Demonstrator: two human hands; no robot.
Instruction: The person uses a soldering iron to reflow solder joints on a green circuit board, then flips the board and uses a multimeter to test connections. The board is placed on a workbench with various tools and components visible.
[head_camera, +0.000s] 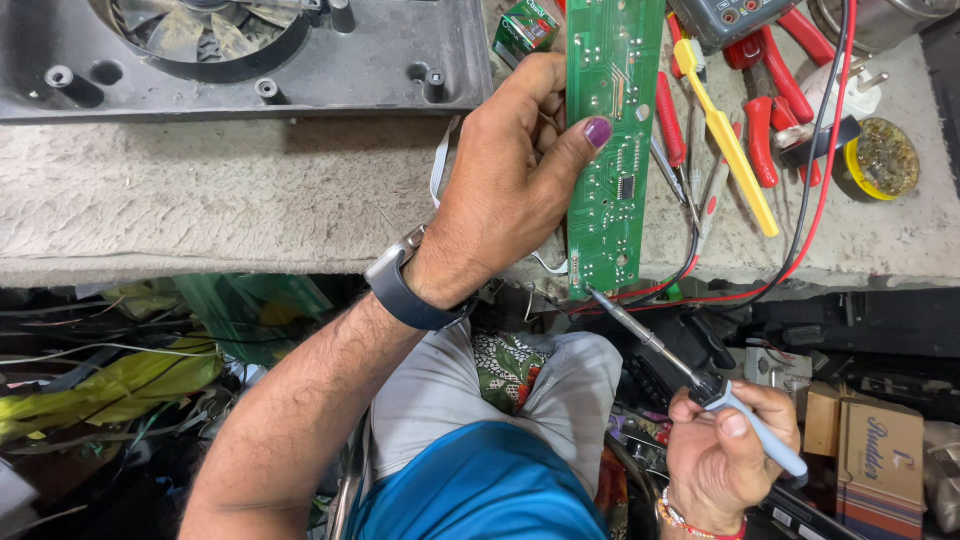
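Head view shows soldering in hand: the left hand (510, 180) grips a green circuit board (608, 140) over the worktop (200, 200) edge, while the right hand (725, 455) closes around a soldering iron (690, 375), tip touching the board's near end. Next seems to need a steady tip.

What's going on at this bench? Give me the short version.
A person is soldering. The left hand holds a long green circuit board against the edge of the workbench, thumb pressed on its face. The right hand grips a soldering iron by its pale handle, with the tip touching the board's lower end. Red-handled pliers, a yellow-handled tool and red and black wires lie to the right on the bench; a grey fan housing sits at the back left.
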